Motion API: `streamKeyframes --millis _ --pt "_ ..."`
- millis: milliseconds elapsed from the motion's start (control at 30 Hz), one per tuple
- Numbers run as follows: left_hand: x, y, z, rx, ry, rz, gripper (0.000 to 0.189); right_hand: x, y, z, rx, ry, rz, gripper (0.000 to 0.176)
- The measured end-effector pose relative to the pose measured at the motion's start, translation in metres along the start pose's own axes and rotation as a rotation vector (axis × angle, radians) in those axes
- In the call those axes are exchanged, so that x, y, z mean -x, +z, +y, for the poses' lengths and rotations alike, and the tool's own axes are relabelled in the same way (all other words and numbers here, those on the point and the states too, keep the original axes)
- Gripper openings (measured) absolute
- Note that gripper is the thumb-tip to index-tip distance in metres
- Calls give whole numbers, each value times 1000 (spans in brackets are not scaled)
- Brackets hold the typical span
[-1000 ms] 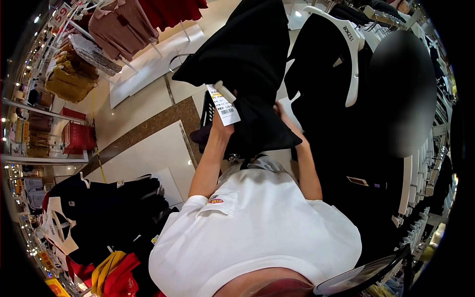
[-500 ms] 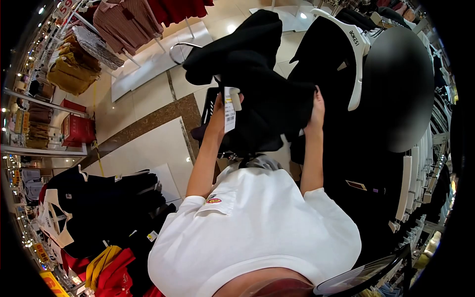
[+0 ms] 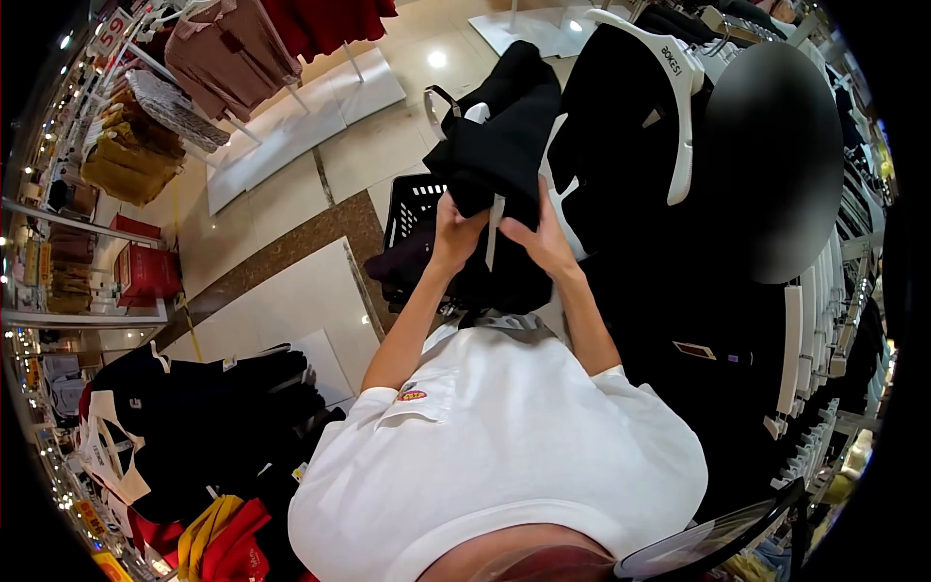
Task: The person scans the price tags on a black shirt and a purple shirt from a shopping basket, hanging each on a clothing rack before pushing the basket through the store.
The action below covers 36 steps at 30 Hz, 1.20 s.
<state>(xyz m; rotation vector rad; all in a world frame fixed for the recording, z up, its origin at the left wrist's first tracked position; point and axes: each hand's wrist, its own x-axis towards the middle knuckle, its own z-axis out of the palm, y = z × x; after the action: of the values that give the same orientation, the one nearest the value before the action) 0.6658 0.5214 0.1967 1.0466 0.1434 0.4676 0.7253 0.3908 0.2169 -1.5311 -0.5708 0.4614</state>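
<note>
A black garment [image 3: 509, 126], gathered into a narrow folded bundle, is held up in front of my body. My left hand [image 3: 458, 236] grips its lower left edge, fingers partly hidden by the cloth. On the other side my right hand [image 3: 545, 238] clasps it, thumb pointing inward. Between the hands hangs a pale tag [image 3: 495, 233], seen nearly edge-on. A thin curved hook [image 3: 432, 102] sticks out at the garment's upper left. Behind my left wrist is a black slotted basket [image 3: 415, 199], with dark purple cloth [image 3: 400, 260] beside or in it.
Black clothes on a white hanger [image 3: 684, 126] hang close on my right, beside a rack of white hangers [image 3: 793, 339]. Dark garments [image 3: 213, 407] hang at lower left. Across the tiled floor [image 3: 281, 281] stand a low white platform [image 3: 301, 131] and a red box [image 3: 147, 272].
The garment has gone from spread wide to a narrower folded bundle. My right hand has moved left, close to my left hand. The tag has turned edge-on, and more of the basket shows.
</note>
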Motion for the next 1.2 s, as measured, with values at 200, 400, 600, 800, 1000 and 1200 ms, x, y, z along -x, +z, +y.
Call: streamKeyframes --millis 200,400,600,800,1000,1200 --pt "3 -13 -24 -11 47 -55 30 -13 15 -13 99 -134 94 66" --pt "14 -28 -24 -19 -214 -86 39 -21 4 -32 9 -69 42 44" --pt "18 -23 6 7 -415 8 36 -22 -6 -56 271 -56 -9 31" --pt "11 -22 21 -5 -435 -62 45 -38 -8 -41 338 -194 -132 25" --pt "6 -14 38 -34 -431 -54 36 -50 -13 -57 328 -237 -265 24" --pt "2 -10 41 211 -520 -44 40 -54 -18 -51 347 -332 -368 24"
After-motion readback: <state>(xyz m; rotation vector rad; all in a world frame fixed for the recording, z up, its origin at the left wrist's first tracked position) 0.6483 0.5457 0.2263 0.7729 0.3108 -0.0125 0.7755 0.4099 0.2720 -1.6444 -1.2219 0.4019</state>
